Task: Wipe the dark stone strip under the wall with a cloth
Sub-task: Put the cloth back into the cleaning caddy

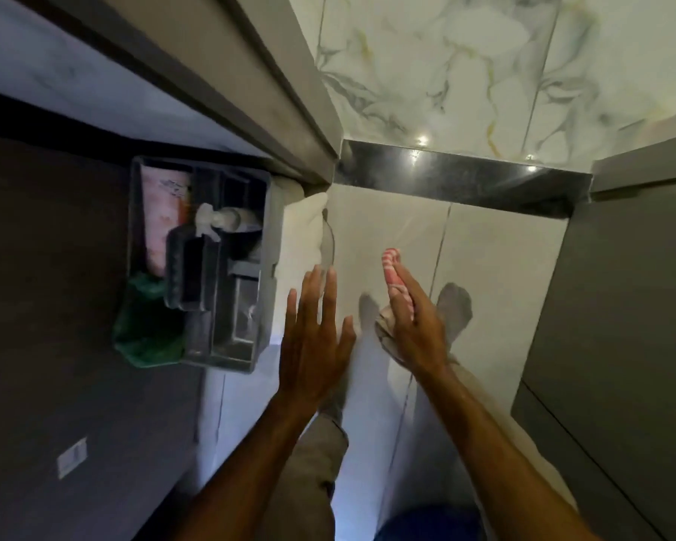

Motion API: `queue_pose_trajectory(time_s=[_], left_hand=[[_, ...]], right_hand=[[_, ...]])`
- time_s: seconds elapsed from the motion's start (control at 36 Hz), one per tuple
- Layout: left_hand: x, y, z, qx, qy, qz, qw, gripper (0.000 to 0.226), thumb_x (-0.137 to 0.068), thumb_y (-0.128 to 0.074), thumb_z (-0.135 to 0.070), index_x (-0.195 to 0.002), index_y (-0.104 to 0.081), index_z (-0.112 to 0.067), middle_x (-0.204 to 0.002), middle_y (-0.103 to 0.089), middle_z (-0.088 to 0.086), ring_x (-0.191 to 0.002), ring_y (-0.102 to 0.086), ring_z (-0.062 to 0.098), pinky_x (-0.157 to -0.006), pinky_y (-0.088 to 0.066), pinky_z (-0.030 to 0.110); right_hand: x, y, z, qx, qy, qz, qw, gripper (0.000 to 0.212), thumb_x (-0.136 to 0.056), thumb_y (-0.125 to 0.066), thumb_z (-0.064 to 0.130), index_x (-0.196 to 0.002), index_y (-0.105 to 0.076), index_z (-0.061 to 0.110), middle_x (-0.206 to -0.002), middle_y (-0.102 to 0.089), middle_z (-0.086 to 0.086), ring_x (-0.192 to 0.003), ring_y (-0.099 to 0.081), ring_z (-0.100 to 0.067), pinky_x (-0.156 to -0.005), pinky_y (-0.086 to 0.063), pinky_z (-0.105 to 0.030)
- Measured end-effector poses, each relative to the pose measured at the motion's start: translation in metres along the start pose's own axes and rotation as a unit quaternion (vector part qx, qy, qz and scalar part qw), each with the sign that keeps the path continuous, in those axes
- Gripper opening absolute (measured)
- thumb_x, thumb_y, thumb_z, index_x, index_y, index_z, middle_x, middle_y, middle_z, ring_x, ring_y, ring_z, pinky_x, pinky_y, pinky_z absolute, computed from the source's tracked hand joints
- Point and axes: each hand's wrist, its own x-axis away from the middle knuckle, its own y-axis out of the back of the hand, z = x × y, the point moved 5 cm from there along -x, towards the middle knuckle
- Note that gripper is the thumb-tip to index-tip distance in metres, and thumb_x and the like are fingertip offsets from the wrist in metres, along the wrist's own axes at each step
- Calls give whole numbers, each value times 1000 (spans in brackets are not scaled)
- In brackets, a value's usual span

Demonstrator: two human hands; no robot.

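A dark polished stone strip (461, 179) runs along the foot of the marbled wall, between a grey door frame on the left and a grey cabinet on the right. My right hand (414, 326) hovers over the pale floor below the strip, shut on a folded red-and-white striped cloth (392, 267) that sticks out past the fingertips. My left hand (313, 337) is beside it, open with fingers spread and holding nothing. Both hands are well short of the strip.
A grey plastic caddy (266, 267) with a spray bottle (215, 220), a pink pack and a green cloth (145, 333) sits on the floor at the left. A grey cabinet (621, 306) stands at the right. My legs and feet show below my hands.
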Motion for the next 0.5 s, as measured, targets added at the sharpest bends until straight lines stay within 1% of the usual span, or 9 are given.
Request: queue_pose_trajectory(time_s=[0.06,0.11,0.19,0.22,0.25,0.36,0.42,0.44,0.5], left_hand=[[12,24,14,19,-11,-21,1000,68,-115,-27,-49,-169,-34,-7,-176,-34,23,-163,-34,40,-131,-35,67],[14,46,36,39,-14,-49,998,64,-113,-35,-39,-166,-40,-2,-174,-38,23,-163,-36,39,-130,-37,66],[16,78,80,56,13,-136,989,59,-112,-40,-29,-165,-42,-2,-173,-42,21,-162,-40,36,-131,-36,61],[15,88,96,75,23,-160,984,57,-112,-42,-25,-165,-42,-2,-172,-43,20,-161,-41,35,-131,-37,61],[13,97,114,84,33,-189,978,56,-112,-45,-23,-165,-43,-2,-171,-44,20,-160,-42,35,-130,-38,60],[2,118,177,73,68,-211,972,61,-113,-41,-31,-169,-36,-7,-176,-36,19,-163,-36,35,-132,-34,60],[-4,116,201,62,66,-191,977,64,-114,-39,-35,-171,-30,-9,-179,-29,18,-166,-30,35,-134,-30,61],[-6,111,211,53,58,-180,981,64,-114,-39,-35,-172,-28,-9,-180,-26,18,-167,-27,35,-135,-26,61],[-13,100,226,10,32,-175,984,64,-115,-40,-34,-171,-29,-6,-180,-26,21,-167,-26,37,-136,-25,61]], right_hand=[[15,-21,24,31,2,5,1000,45,-119,-42,9,-161,-53,20,-167,-53,8,-153,-51,0,-129,-40,-18],[29,-44,46,81,60,-9,995,48,-120,-43,17,-169,-44,20,-176,-43,9,-161,-41,1,-133,-33,-19],[39,-87,61,89,82,20,992,45,-120,-48,22,-164,-51,28,-168,-49,16,-139,-44,31,-117,-36,2],[40,-104,63,93,80,32,992,43,-120,-48,25,-162,-52,32,-163,-51,20,-131,-46,36,-111,-37,7],[40,-122,65,95,71,47,992,42,-120,-48,29,-162,-53,35,-160,-53,22,-129,-49,35,-109,-39,6],[40,-200,60,107,35,94,989,43,-119,-45,43,-160,-56,36,-162,-62,7,-145,-58,-8,-120,-47,-28],[37,-235,50,135,11,108,985,45,-119,-43,47,-157,-60,31,-154,-69,-1,-139,-65,-21,-120,-52,-41],[34,-249,41,149,-8,104,983,45,-119,-43,47,-156,-61,28,-150,-71,-4,-135,-67,-24,-120,-52,-44],[23,-272,19,192,-41,79,977,41,-121,-45,38,-153,-64,22,-144,-74,-11,-131,-69,-30,-115,-53,-41]])
